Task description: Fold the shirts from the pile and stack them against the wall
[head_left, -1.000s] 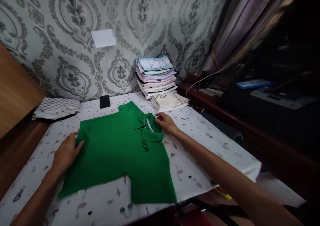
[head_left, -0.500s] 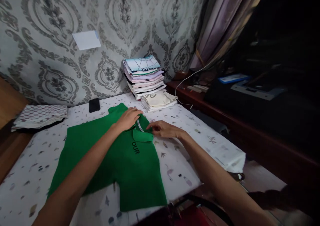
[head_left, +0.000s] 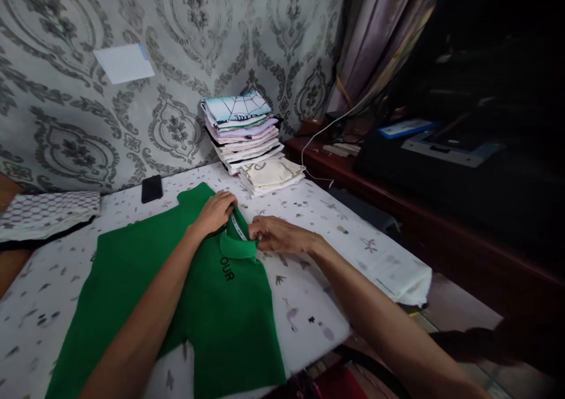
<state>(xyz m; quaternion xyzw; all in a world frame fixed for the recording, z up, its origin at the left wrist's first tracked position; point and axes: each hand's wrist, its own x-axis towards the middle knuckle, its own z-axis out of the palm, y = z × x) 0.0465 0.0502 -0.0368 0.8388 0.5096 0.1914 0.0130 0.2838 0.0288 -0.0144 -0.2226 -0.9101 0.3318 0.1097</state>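
A green polo shirt (head_left: 229, 316) with dark lettering on its chest lies spread over the patterned bed cover, its collar (head_left: 238, 246) pointing right. My left hand (head_left: 216, 212) is closed on the far side of the collar, fingers curled over its edge. At the near right end of the collar, my right hand (head_left: 276, 234) pinches the green fabric. A white printed neck tape shows inside the collar between both hands. The fingertips of each hand are partly hidden by the cloth.
Behind the shirt stands a tall stack of folded clothes (head_left: 242, 131), with a cream folded pile (head_left: 271, 175) in front. A black phone (head_left: 152, 189) and a patterned folded cloth (head_left: 48, 213) lie to the left. A dark red wooden ledge (head_left: 397, 222) runs along the right.
The view has shifted, so the scene sits further left. My right hand's fingers have closed from a looser hold into a pinch at the collar; my left hand stays on the collar.
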